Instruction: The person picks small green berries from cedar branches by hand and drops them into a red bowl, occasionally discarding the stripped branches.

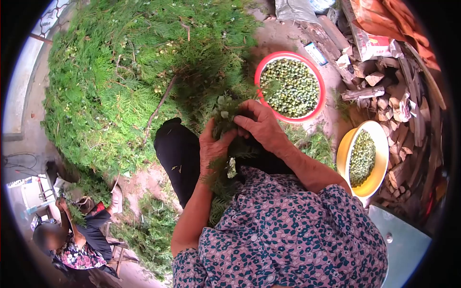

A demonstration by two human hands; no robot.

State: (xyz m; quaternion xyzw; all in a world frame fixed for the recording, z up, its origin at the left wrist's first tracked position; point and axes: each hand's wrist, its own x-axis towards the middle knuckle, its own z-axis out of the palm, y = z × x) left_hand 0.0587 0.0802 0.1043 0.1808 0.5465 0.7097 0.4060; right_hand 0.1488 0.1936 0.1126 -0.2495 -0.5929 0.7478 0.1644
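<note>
My left hand [212,145] is closed around a leafy conifer branch [223,111] that bears pale green cones. Thumb and fingers of my right hand [263,126] pinch at the cones on the same branch, close beside the left; the exact thing between the fingertips is hidden. Foliage hangs down along my left forearm. To the right of my hands stands a red-rimmed basin [322,86] full of small green cones. Farther right, a yellow basin [342,163] holds more of them.
A large heap of cut conifer branches [110,96] spreads ahead and left. Split firewood [398,139] is stacked at the right. Another person [84,245] sits at the lower left, holding greenery. A pale blue-grey panel [398,235] is at lower right.
</note>
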